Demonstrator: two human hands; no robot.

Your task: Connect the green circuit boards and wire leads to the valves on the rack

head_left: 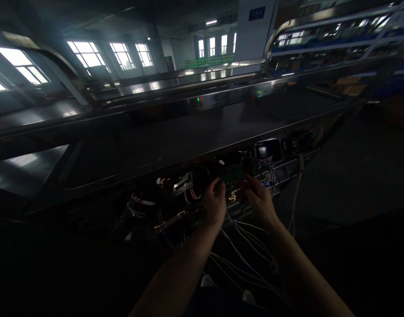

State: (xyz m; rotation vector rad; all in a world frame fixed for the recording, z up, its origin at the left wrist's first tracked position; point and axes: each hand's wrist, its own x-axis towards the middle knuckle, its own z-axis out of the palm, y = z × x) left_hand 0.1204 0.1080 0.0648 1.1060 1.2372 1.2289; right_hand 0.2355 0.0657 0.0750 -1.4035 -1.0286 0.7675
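Near the centre of the frame, a green circuit board [233, 174] is lying between the two hands, just below the edge of a dark metal panel [185, 136]. The left hand [215, 201] is pinching its left edge with the fingers nearly closed; the right hand [259, 199] is gripping the right edge, its fingers curling and mostly closed, though the gloom is hiding the exact contact. Holding by the edges seems sound, since it is keeping skin off the components; an even, light grip on both sides should avoid flexing the board. A white connector [221, 162] is sitting just above it and a brass fitting [233, 196] just below, so keeping clear of both looks wise. White cables [248, 235] are trailing toward lower centre, best left unsnagged by the wrists.
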